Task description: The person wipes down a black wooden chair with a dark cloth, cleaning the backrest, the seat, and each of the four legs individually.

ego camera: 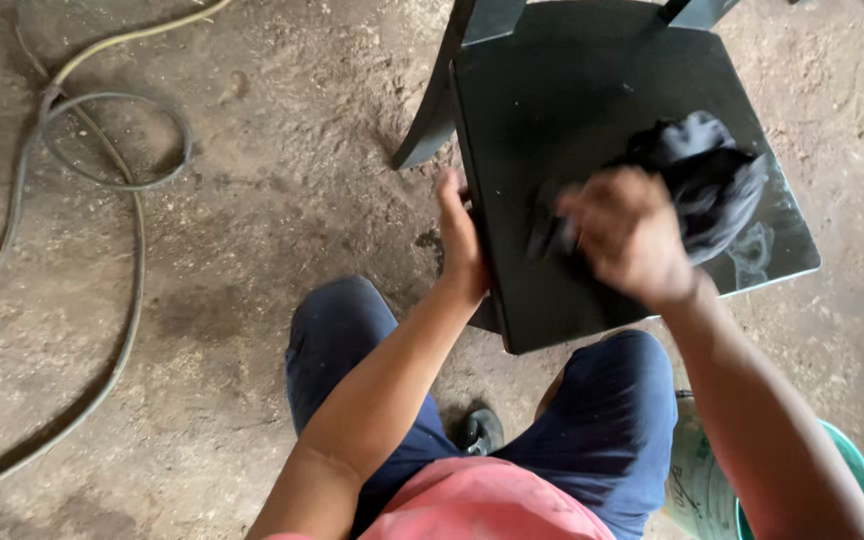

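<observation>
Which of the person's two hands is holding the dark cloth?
The right hand grips the dark cloth on the black chair seat. The left hand only holds the seat's edge.

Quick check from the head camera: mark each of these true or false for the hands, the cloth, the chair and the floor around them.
1. The right hand grips a dark cloth on the chair seat. True.
2. The left hand rests on the floor. False: it holds the seat's left edge.
3. The chair is white. False: it is black.
4. A hose lies coiled on the floor at left. True.
5. A green bucket sits by the person's right side. True.
</observation>
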